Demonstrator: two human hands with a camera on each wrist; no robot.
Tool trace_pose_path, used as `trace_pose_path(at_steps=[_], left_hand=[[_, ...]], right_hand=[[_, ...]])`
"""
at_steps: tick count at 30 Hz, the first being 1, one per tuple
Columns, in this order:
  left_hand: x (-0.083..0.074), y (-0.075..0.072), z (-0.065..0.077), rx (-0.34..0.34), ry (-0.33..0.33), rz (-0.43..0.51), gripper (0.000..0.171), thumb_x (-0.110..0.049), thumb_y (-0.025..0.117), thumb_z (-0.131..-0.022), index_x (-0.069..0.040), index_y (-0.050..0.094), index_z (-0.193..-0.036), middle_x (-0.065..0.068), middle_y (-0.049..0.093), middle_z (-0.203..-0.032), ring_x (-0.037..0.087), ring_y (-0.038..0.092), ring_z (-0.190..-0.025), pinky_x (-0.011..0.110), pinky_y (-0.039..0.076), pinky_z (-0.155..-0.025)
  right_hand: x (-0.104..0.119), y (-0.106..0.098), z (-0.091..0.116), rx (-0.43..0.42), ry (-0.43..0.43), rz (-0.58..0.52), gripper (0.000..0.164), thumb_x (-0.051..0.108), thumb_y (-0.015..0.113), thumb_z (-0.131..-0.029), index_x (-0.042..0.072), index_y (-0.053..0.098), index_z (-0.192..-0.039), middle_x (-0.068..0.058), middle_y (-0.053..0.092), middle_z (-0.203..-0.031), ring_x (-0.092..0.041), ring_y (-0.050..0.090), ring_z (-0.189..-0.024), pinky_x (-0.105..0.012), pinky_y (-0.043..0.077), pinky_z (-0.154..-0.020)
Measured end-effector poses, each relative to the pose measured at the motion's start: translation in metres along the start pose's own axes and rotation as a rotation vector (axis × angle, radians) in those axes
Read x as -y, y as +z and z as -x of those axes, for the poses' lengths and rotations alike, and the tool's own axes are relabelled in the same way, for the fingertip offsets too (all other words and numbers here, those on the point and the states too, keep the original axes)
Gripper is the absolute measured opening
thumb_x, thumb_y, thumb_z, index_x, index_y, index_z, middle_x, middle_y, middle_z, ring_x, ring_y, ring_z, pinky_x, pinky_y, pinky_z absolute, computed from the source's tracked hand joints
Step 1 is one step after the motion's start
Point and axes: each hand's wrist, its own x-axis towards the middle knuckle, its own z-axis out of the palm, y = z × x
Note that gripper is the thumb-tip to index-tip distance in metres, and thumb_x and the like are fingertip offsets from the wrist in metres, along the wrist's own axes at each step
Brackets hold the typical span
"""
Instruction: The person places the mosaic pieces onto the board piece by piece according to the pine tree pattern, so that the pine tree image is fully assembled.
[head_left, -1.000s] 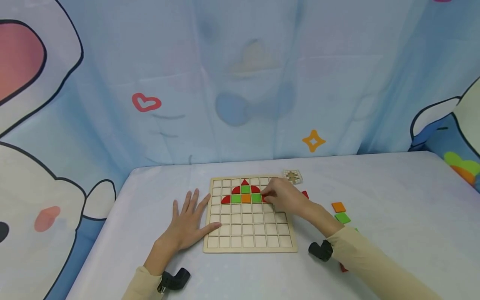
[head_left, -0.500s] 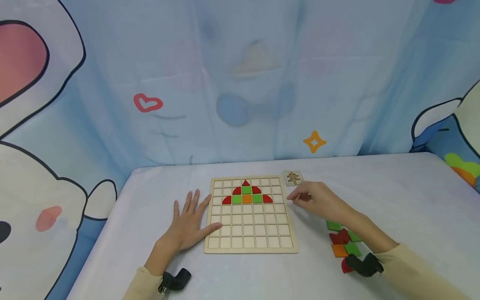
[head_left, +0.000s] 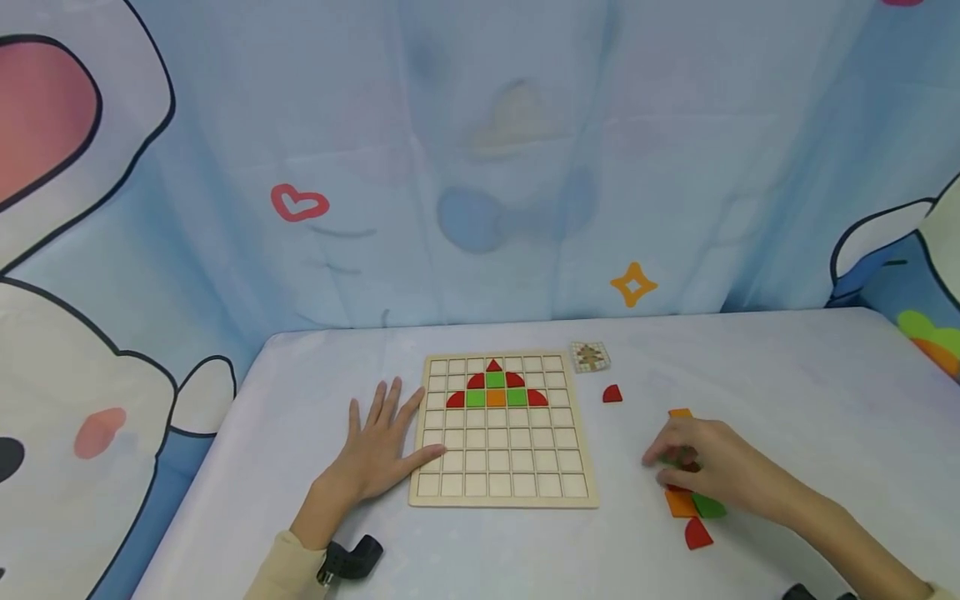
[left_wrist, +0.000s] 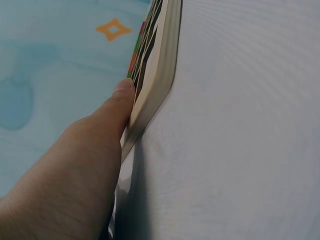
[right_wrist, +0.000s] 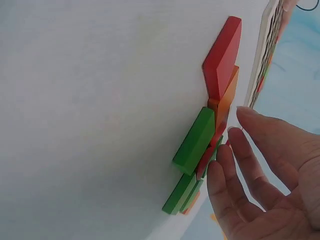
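Note:
My left hand (head_left: 375,450) lies with fingers spread at the left edge of a wooden grid board (head_left: 504,461), its thumb (left_wrist: 122,95) on the rim. Red, green and orange tiles form a stepped, tree-like shape in the board's upper rows, with a red triangle (head_left: 493,366) on top. My right hand (head_left: 723,471) hovers over a loose pile right of the board, fingers slightly bent and thumb apart from them. In the right wrist view, a red tile (right_wrist: 224,56), an orange tile (right_wrist: 226,100) and a green tile (right_wrist: 195,140) lie beside the fingertips. The hand covers part of the pile.
A small pattern card (head_left: 590,357) lies by the board's upper right corner. Below it is a single red rounded tile (head_left: 612,393). A printed blue curtain (head_left: 495,167) hangs behind the white-covered table (head_left: 300,367).
My right hand has left the red rounded tile at the right end of the board's lower tile row and moved right and down to the loose pile. The left hand stays put.

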Motion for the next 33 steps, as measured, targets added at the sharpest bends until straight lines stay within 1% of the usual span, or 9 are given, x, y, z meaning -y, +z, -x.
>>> trace_pose_path(at_steps=[3,8,10,15,19,25,28,30,33], left_hand=[[-0.0002,-0.0004,-0.0006,0.011,-0.006,-0.005,0.092,-0.064,0.058,-0.099,-0.016,0.023,-0.169,0.021,0.006,-0.174,0.042,-0.001,-0.160,0.075,-0.004,-0.119],[-0.0004,-0.0009,-0.0001,-0.014,0.009,0.005,0.090,-0.063,0.060,-0.098,-0.015,0.027,-0.168,0.022,0.010,-0.173,0.044,0.003,-0.160,0.076,-0.001,-0.118],[0.0000,-0.0007,-0.0001,-0.024,0.014,0.011,0.090,-0.062,0.060,-0.098,-0.014,0.028,-0.167,0.023,0.011,-0.173,0.045,0.004,-0.160,0.077,-0.001,-0.118],[0.0014,0.0008,-0.0025,0.002,0.001,-0.005,0.092,-0.065,0.058,-0.098,-0.017,0.025,-0.168,0.021,0.008,-0.174,0.043,0.000,-0.160,0.076,-0.003,-0.118],[0.0027,0.0021,-0.0037,0.023,-0.011,-0.020,0.093,-0.067,0.056,-0.098,-0.018,0.022,-0.169,0.019,0.004,-0.174,0.041,-0.003,-0.160,0.075,-0.005,-0.119],[0.0047,0.0058,-0.0030,-0.012,-0.004,-0.009,0.094,-0.067,0.058,-0.097,-0.017,0.024,-0.169,0.020,0.007,-0.174,0.041,0.000,-0.160,0.075,-0.004,-0.119],[0.0046,0.0057,-0.0027,-0.008,-0.006,-0.009,0.094,-0.068,0.058,-0.097,-0.017,0.023,-0.169,0.019,0.006,-0.174,0.041,-0.001,-0.160,0.075,-0.004,-0.119],[0.0029,0.0030,-0.0026,0.015,-0.015,-0.016,0.094,-0.067,0.057,-0.097,-0.017,0.022,-0.169,0.020,0.005,-0.174,0.041,-0.002,-0.160,0.075,-0.005,-0.119],[0.0017,0.0012,-0.0021,0.018,-0.013,-0.014,0.093,-0.066,0.058,-0.098,-0.016,0.024,-0.169,0.021,0.006,-0.174,0.042,-0.001,-0.160,0.075,-0.004,-0.119]], right_hand=[[-0.0023,0.0003,0.0035,-0.001,0.012,0.037,0.020,0.010,0.091,-0.080,0.016,0.080,-0.096,0.012,0.068,-0.091,-0.003,0.053,-0.075,-0.021,0.054,-0.067],[-0.0034,0.0011,0.0073,0.017,0.052,0.073,0.021,0.010,0.091,-0.080,0.013,0.081,-0.098,0.012,0.064,-0.086,-0.004,0.052,-0.074,-0.020,0.053,-0.066],[-0.0039,0.0019,0.0086,0.012,0.051,0.069,0.022,0.009,0.091,-0.079,0.012,0.081,-0.098,0.012,0.063,-0.085,-0.004,0.052,-0.073,-0.020,0.053,-0.066],[-0.0054,0.0032,0.0103,-0.001,0.047,0.032,0.022,0.005,0.091,-0.078,0.009,0.080,-0.097,0.011,0.064,-0.082,-0.001,0.053,-0.070,-0.020,0.055,-0.066],[-0.0050,0.0033,0.0077,-0.002,0.098,0.019,0.022,0.004,0.091,-0.078,0.007,0.080,-0.096,0.009,0.064,-0.080,-0.003,0.055,-0.069,-0.019,0.055,-0.065],[-0.0042,0.0032,0.0038,-0.005,0.162,0.025,0.022,0.005,0.093,-0.075,0.009,0.080,-0.092,0.007,0.062,-0.077,-0.009,0.055,-0.070,-0.019,0.052,-0.063],[-0.0047,0.0036,0.0051,-0.017,0.161,0.025,0.021,0.006,0.093,-0.075,0.010,0.081,-0.091,0.008,0.062,-0.076,-0.008,0.054,-0.069,-0.020,0.052,-0.062],[-0.0048,0.0039,0.0064,-0.028,0.152,0.020,0.021,0.005,0.093,-0.075,0.010,0.081,-0.091,0.008,0.062,-0.076,-0.007,0.053,-0.068,-0.020,0.052,-0.062],[-0.0040,0.0043,0.0084,-0.048,0.133,0.013,0.021,0.005,0.094,-0.074,0.012,0.080,-0.089,0.009,0.062,-0.075,-0.005,0.053,-0.066,-0.020,0.053,-0.062]])
